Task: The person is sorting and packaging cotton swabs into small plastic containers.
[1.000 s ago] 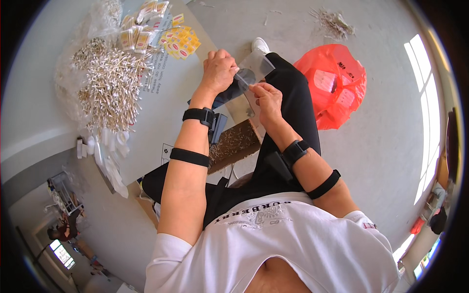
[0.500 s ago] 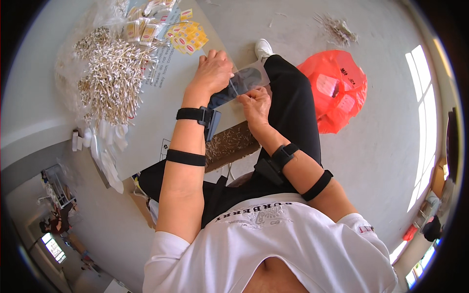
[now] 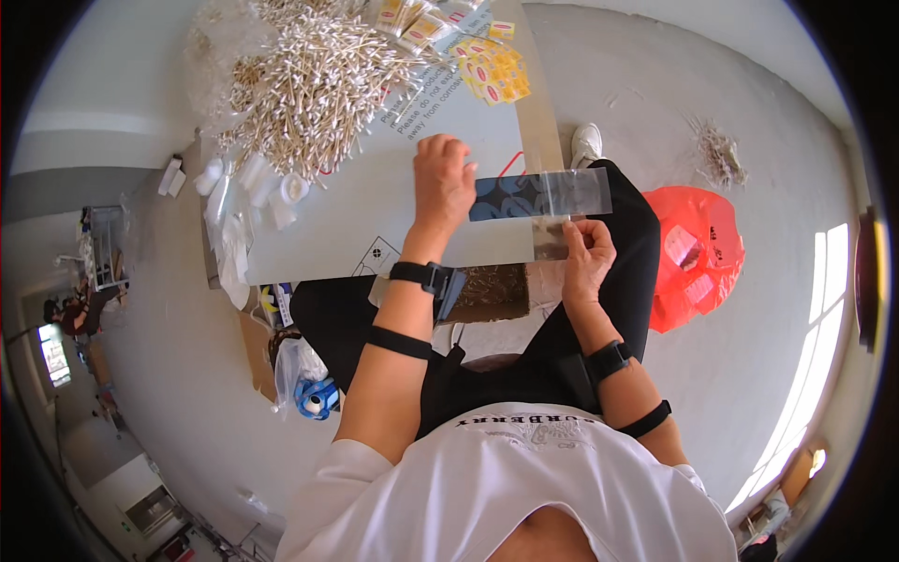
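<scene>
A flat plastic bag (image 3: 510, 199), dark blue with a clear end and a seam across it, lies over the table's right edge. My right hand (image 3: 590, 253) pinches its near edge by the seam between thumb and fingers. At the dark end is my left hand (image 3: 443, 192), fingers curled and thumb towards the bag; anything within them is hidden. Beyond, a big heap of cotton swabs (image 3: 323, 84) spreads over the table's far left. Yellow and white labels (image 3: 492, 70) lie to its right.
Packed swab bundles (image 3: 421, 28) sit at the far edge of the grey table (image 3: 375, 211). White tubs (image 3: 281, 199) stand at its left. Below is a brown box (image 3: 492, 295) holding swabs. On the floor, right, are a red plastic bag (image 3: 702, 258) and loose swabs (image 3: 721, 155).
The view has shifted, so the table sits further right. The plastic bag, tilted between both hands before, now lies level and flatter. My hands have moved apart, the left curling at its dark end.
</scene>
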Available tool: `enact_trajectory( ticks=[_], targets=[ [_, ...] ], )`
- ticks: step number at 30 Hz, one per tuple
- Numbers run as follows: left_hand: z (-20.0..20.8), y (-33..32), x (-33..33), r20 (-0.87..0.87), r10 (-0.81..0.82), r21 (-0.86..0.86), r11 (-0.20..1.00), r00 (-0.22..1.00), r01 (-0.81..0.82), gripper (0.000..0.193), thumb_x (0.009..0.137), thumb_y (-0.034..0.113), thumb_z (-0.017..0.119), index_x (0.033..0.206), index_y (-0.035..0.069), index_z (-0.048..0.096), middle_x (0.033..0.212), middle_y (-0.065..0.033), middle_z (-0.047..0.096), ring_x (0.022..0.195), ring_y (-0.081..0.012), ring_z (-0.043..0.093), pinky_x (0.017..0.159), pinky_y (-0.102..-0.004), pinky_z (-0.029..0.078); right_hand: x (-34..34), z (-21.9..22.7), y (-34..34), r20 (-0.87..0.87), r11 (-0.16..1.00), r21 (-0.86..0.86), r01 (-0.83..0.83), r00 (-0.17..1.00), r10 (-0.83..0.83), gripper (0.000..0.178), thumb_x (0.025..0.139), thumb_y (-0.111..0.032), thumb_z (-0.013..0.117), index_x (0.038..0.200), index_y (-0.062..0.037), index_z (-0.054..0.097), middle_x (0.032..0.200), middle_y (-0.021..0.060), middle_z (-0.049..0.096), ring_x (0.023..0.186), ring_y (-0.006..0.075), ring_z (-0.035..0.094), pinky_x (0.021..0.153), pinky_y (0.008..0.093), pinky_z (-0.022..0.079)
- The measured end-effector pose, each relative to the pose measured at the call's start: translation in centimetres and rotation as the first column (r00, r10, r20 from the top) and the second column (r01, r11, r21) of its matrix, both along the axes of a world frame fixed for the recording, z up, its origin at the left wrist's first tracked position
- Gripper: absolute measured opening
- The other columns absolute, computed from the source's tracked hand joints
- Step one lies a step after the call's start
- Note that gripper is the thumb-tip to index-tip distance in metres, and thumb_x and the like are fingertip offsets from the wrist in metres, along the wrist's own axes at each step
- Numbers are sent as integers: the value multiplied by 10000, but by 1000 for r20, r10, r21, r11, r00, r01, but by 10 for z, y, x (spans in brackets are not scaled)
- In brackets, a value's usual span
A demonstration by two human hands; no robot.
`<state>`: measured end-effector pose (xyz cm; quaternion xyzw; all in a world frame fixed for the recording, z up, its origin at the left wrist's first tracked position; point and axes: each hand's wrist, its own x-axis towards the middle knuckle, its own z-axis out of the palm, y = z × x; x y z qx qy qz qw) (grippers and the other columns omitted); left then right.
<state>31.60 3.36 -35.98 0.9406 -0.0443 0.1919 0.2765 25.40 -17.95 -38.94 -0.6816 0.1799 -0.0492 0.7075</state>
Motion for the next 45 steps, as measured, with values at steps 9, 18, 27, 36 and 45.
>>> enact_trajectory(
  ticks=[9, 18, 27, 36, 45],
  targets=[
    [-12, 127, -23, 74, 404, 132, 902, 912, -411, 577, 669, -8, 686, 1196, 80, 469, 1233, -144, 459, 1167, -362, 393, 977, -476, 339, 54, 36, 79, -12, 798, -183, -575, 813, 583, 133, 797, -68, 666, 851, 14, 576, 687, 40, 566, 636, 80, 502, 596, 240, 439],
    [14, 147, 29, 9, 518, 284, 819, 855, -499, 722, 650, 194, 777, 1261, 69, 414, 1229, -105, 473, 1150, -312, 426, 909, -470, 358, 155, 27, 206, 176, 762, -335, -553, 758, 628, 360, 752, -215, 699, 973, 57, 612, 853, 184, 643, 744, 273, 620, 696, 358, 507],
    [8, 138, 34, -58, 489, 202, 860, 870, -469, 698, 601, 163, 796, 1209, 64, 468, 1135, -100, 485, 1060, -333, 459, 867, -477, 376, 185, 57, 284, -292, 631, -502, -591, 803, 519, 621, 634, -481, 739, 797, 108, 629, 761, 238, 649, 718, 327, 653, 656, 396, 512],
    [5, 141, 42, -84, 490, 211, 860, 868, -465, 874, 588, 202, 837, 1311, 79, 362, 1287, -94, 382, 1214, -321, 355, 926, -498, 324, 198, 35, 276, -145, 695, -444, -566, 810, 568, 447, 605, -294, 731, 776, 105, 623, 736, 248, 640, 691, 319, 652, 641, 387, 511],
    [17, 141, 42, -289, 489, 241, 869, 823, -432, 1052, 536, 306, 857, 1399, 112, 286, 1410, -125, 310, 1316, -339, 252, 1011, -534, 262, 180, 20, 239, -42, 792, -154, -590, 805, 592, 250, 655, -140, 692, 759, 75, 619, 643, 118, 608, 575, 153, 552, 526, 307, 435]
  ],
)
